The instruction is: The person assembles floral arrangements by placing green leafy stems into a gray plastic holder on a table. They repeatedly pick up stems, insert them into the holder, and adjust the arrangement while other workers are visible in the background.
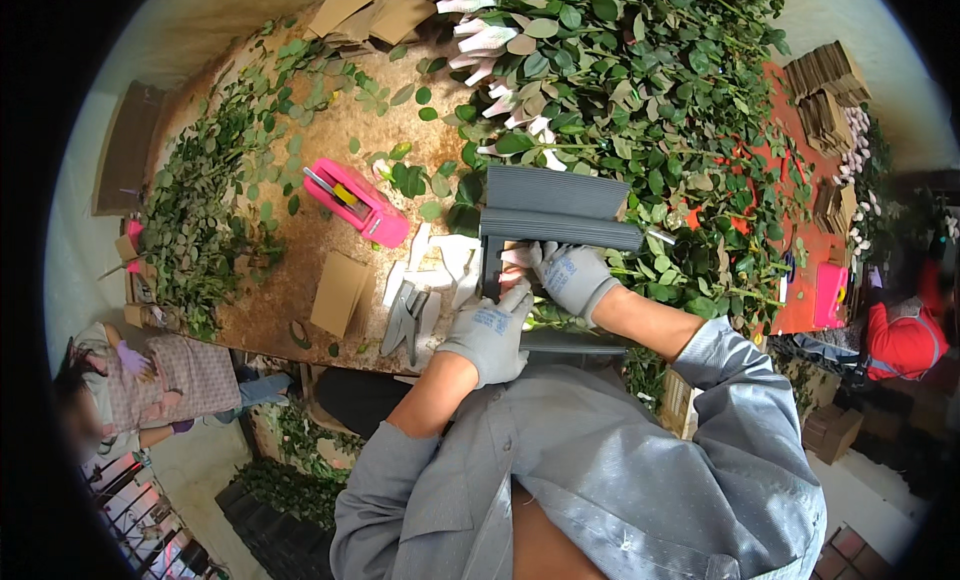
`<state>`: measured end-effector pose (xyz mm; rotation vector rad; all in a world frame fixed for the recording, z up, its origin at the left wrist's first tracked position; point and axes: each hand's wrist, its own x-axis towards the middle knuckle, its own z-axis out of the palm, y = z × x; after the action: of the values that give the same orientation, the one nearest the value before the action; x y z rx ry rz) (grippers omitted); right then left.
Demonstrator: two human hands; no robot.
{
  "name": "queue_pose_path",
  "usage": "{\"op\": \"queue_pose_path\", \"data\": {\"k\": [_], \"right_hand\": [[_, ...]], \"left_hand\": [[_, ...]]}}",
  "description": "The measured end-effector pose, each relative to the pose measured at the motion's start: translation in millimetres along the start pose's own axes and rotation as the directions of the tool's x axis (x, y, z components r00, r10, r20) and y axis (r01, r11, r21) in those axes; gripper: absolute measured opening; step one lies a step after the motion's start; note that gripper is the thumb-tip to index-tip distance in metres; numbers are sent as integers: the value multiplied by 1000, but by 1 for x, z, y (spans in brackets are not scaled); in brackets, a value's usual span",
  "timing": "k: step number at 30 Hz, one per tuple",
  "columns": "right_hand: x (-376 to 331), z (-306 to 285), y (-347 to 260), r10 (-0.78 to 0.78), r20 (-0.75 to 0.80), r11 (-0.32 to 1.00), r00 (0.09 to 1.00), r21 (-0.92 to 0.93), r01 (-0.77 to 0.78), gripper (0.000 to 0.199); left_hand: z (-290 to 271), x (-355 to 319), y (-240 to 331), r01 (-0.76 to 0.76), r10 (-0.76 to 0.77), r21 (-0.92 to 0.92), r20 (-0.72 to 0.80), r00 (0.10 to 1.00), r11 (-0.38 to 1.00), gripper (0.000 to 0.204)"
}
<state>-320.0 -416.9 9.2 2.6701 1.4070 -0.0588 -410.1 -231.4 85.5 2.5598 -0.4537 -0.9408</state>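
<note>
Both my hands wear grey gloves. My left hand (pixel 490 330) and my right hand (pixel 572 276) close together on the lower end of a bundle wrapped in grey corrugated sheet (pixel 556 212), held over the near table edge. Pale flower heads show between my fingers at the bundle's base. Green leafy stems (pixel 640 90) with white netted buds (pixel 478 35) lie heaped just beyond the bundle.
A pink stapler (pixel 358 204) lies on the brown table (pixel 300 280), with a cardboard piece (pixel 338 293) and a spare grey glove (pixel 406 318) near it. Leaf trimmings (pixel 200 210) pile at the left. Seated people work at the left (pixel 160 380) and right (pixel 905 340).
</note>
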Motion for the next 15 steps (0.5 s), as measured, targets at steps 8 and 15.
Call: {"op": "queue_pose_path", "data": {"k": [8,15], "right_hand": [[3,-11,14,-6,152,944,988,327,-45,33],[8,-12,14,48,129,922,990,375,-93,30]], "left_hand": [[-19,8,-31,-226,175,-332,-177,969,916,73],[-7,62,-60,-6,17,27,-411,911,1000,38]]}}
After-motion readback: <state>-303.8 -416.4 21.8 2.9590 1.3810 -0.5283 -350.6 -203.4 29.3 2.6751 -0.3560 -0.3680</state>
